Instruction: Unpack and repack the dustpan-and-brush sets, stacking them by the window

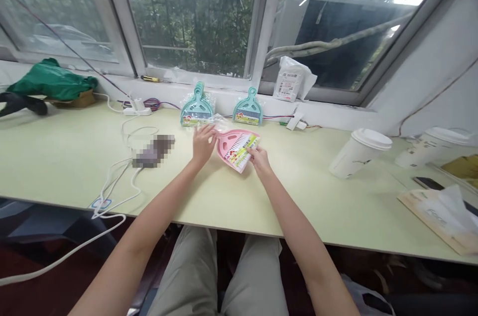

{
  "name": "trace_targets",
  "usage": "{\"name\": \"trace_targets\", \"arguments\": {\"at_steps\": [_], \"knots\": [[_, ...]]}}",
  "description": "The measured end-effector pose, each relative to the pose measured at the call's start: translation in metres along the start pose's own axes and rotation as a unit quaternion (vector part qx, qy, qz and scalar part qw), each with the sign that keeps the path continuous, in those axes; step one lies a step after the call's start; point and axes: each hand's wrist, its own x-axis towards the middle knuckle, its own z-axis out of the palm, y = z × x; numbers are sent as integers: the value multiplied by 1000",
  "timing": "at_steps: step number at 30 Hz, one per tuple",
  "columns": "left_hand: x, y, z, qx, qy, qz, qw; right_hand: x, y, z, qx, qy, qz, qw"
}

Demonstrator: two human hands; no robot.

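A pink dustpan and brush set (228, 143) with a printed label card is held tilted just above the table, its handle end toward the left. My left hand (203, 144) is closed at the handle end, where clear plastic film (220, 120) shows; the exact grip of its fingertips is partly hidden. The thumb and fingers of my right hand (259, 158) pinch the lower right edge by the card. Behind it, a stack of wrapped teal dustpan sets (197, 106) leans against the window ledge, and another teal dustpan set (248, 107) stands to its right.
White cables (125, 169) and a blurred-out object (153, 151) lie to the left, near a power strip (137, 110). Two lidded paper cups (360, 153) (429, 147), a phone (427, 183) and a tissue pack (436, 214) are on the right. A screwdriver (150, 78) rests on the ledge.
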Motion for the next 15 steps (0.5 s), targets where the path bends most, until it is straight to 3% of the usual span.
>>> {"name": "trace_targets", "arguments": {"at_steps": [3,7,12,15], "knots": [[6,-11,-10,26,21,-89,995,-1,-15,-3,-24,-27,-13,999],[7,-33,-14,56,28,-141,988,5,-18,-14,-18,28,-18,999],[2,-38,-5,64,-1,-109,992,14,-4,-23,-17,92,2,996],[0,-30,0,50,-21,-70,996,11,-2,-19,-15,74,3,997]]}}
